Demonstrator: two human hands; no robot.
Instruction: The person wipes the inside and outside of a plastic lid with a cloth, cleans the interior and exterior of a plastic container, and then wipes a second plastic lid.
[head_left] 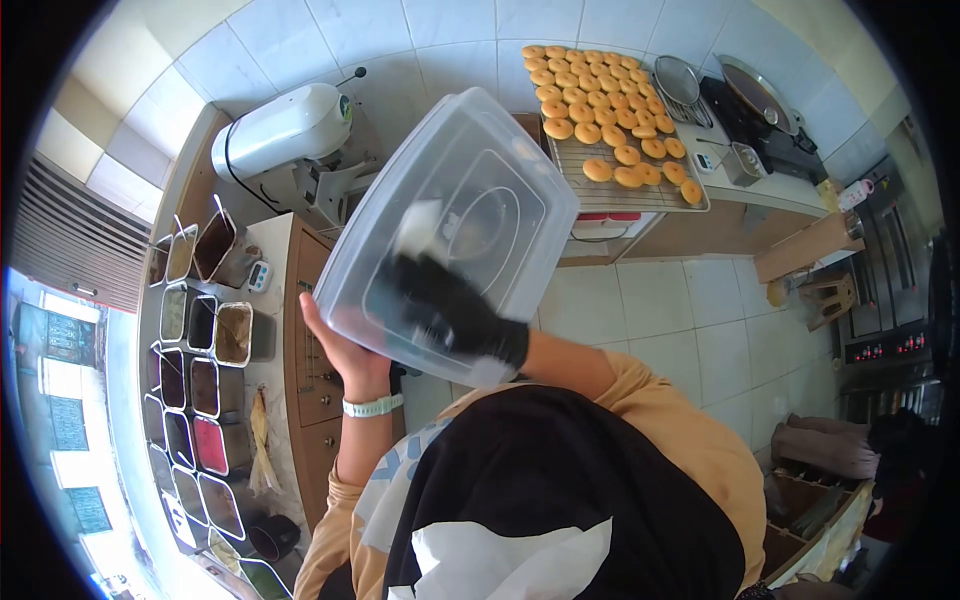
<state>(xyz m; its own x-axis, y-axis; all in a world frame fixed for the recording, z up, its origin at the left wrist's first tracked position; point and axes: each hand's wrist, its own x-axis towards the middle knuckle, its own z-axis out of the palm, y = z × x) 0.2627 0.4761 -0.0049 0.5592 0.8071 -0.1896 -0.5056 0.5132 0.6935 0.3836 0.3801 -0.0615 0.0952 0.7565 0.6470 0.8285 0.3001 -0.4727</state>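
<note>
A large translucent plastic box (480,170) is held up in front of my body, tilted, with its broad face towards the camera. Bare and wearing a pale watch at the wrist, my left hand (345,350) supports the lower left edge of the box, thumb up along its side. My right hand (440,305), in a black glove, is over the broad face of the box, blurred by motion. A white cloth or paper (422,225) shows at its fingertips, pressed to the plastic.
Ring-shaped doughnuts (600,95) cover a wire rack at the back. A stand mixer (285,130) stands at back left, above metal containers (210,385) of fillings. At right are a pan (755,95), an oven (885,345) and another person (830,445).
</note>
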